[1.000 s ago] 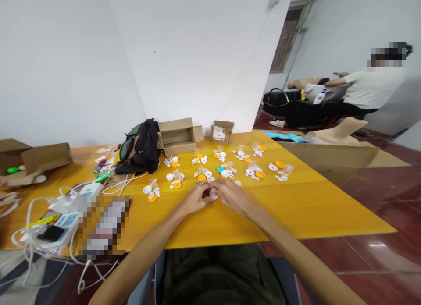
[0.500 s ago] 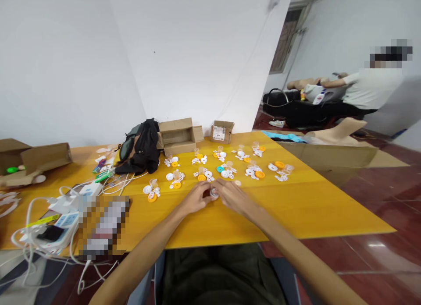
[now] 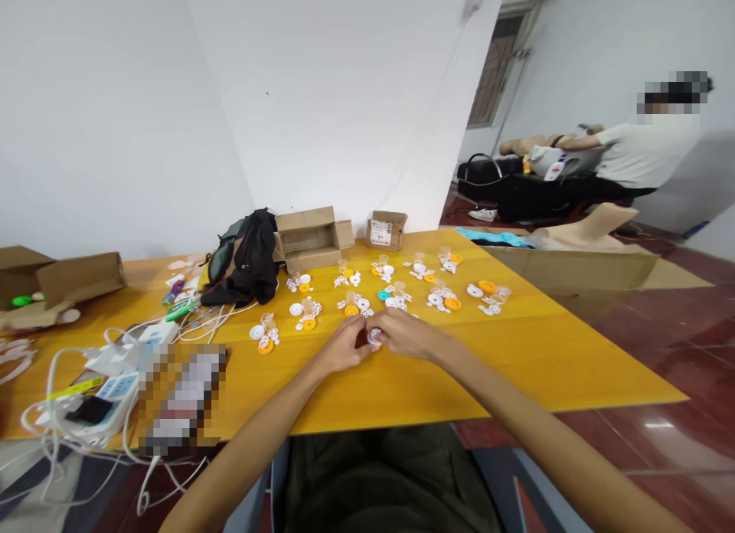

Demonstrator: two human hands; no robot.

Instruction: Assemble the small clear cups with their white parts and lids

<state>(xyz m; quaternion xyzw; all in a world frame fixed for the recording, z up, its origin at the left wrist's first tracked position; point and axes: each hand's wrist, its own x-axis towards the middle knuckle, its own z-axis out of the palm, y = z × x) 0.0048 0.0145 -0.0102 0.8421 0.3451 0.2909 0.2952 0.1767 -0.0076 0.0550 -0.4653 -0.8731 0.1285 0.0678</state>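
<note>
Close to the front of the wooden table, a small clear plastic cup [image 3: 375,336] with white pieces in it sits between my hands. My left hand [image 3: 346,344] curls round its left side, thumb toward me. Over its right and upper side bends my right hand [image 3: 406,335], fingertips closed at the rim; what they pinch is hidden. Just beyond lie groups of small parts: white perforated discs [image 3: 367,312], an orange ring cap [image 3: 351,311], a teal ring cap [image 3: 383,295] and white round caps [image 3: 363,304].
More part groups spread across the yellow-brown table [image 3: 459,372]. Behind them stand an open cardboard box [image 3: 313,246], a smaller box [image 3: 387,232] and a black bag [image 3: 253,261]. Power strips [image 3: 115,395] and white cables crowd the left. A person [image 3: 646,154] sits far right.
My right hand has shifted slightly left and turned flatter over the cup, covering a white piece seen beside it before. My left hand stays nearly still.
</note>
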